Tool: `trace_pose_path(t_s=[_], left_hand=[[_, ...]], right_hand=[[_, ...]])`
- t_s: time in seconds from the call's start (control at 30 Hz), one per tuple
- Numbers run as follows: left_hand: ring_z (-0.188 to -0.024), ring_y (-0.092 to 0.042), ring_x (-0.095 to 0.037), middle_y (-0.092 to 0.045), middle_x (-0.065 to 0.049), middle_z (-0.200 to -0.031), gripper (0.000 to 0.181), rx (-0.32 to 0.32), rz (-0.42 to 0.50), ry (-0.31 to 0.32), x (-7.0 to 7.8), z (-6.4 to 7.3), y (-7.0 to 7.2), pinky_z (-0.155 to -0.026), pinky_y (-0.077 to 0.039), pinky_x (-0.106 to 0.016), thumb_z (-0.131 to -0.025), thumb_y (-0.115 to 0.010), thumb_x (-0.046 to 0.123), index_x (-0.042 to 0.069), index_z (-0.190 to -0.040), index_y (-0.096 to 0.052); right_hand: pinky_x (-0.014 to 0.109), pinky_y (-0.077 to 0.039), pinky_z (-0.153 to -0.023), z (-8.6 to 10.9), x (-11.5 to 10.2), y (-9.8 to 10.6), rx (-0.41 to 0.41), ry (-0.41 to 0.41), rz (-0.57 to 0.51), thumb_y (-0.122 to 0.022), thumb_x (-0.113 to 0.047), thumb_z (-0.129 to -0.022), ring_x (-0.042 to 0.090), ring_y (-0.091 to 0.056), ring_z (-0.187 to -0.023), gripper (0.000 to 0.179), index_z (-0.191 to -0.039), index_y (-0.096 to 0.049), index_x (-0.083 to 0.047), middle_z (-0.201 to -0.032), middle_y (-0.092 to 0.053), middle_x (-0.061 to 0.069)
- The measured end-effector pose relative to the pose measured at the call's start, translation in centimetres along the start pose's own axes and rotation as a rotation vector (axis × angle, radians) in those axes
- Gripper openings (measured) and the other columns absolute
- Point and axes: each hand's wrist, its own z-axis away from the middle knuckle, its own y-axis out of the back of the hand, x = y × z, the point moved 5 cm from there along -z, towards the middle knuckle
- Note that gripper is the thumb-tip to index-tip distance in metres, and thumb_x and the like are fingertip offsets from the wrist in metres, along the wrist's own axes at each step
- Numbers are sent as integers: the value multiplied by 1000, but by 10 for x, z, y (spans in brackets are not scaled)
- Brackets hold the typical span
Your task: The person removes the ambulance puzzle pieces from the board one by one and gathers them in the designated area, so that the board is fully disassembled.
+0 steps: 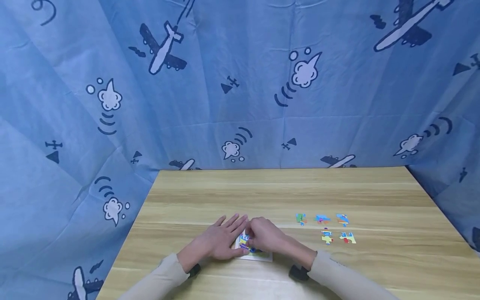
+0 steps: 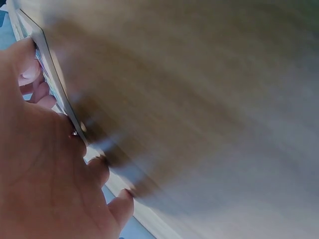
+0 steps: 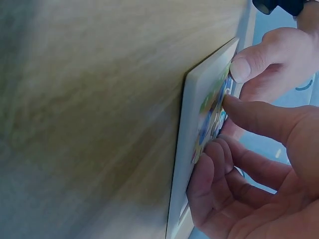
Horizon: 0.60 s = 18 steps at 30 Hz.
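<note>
A white-rimmed jigsaw puzzle board (image 1: 262,257) lies on the table, with colourful pieces inside its frame. My left hand (image 1: 225,241) rests along the board's left side, fingers spread and straight, its thumb on the picture. From the right, my right hand (image 1: 267,236) bends over the board. In the right wrist view its thumb and curled fingertips pinch a puzzle piece (image 3: 204,128) down at the picture surface. The fingers cover much of the picture, so the piece's outline is partly hidden.
Several loose jigsaw pieces lie in two rows to the right: a green one (image 1: 301,218), two bluish ones (image 1: 322,218) (image 1: 342,219), and yellowish ones (image 1: 327,237) (image 1: 348,238) nearer me. The wooden table (image 1: 210,191) meets a blue airplane-print curtain (image 1: 255,104) behind.
</note>
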Motion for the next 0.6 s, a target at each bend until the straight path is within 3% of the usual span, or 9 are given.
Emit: trace_pose_path(t_s=[0.37,0.6], left_hand=[[-167,-9,-15,-7,11,-179,95,0,40,14,-1,-1,-2,-136,-16,-49,-99,-34,81,24,-171,-10],[-167,-8,-16,-5,11,-179,96,-6,44,15,-1,0,-3,-137,-15,-49,-98,-33,83,24,-171,-9]], right_hand=[[20,-40,-53,3,-4,0,21,-1,22,-83,-2,-81,6,-48,-61,12,-82,-72,-7,-71,-58,-5],[20,-45,-59,7,-3,-1,37,-7,19,-84,-3,-82,7,-51,-66,13,-86,-72,-7,-76,-62,-4]])
